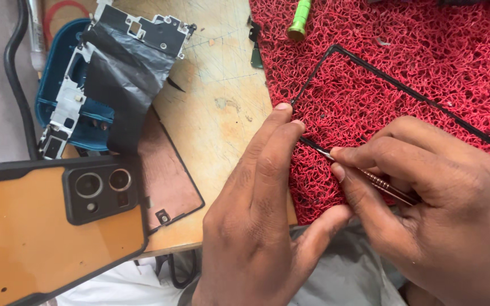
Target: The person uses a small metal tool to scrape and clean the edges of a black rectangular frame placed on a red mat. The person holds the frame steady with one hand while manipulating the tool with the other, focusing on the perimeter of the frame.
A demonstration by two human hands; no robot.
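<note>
Tweezers [370,178] are pinched between the thumb and fingers of the right hand [432,209], long axis slanted from lower right up to upper left, tip aimed at the near edge of a thin black frame [404,88]. That frame is laid flat on the red looped mat [426,45], its long sides run from upper left down to lower right, and the far right corner is cut off by the picture edge. The left hand [262,209] is pressed down on the frame's near left corner with two fingers held close together, nothing gripped. The tweezers' back end is hidden inside the right palm. Off to the left on the wooden counter [222,90], an orange phone [46,226] is seen, partly cropped, plus a blue shell [58,73] under a metal mid-plate [137,28].
</note>
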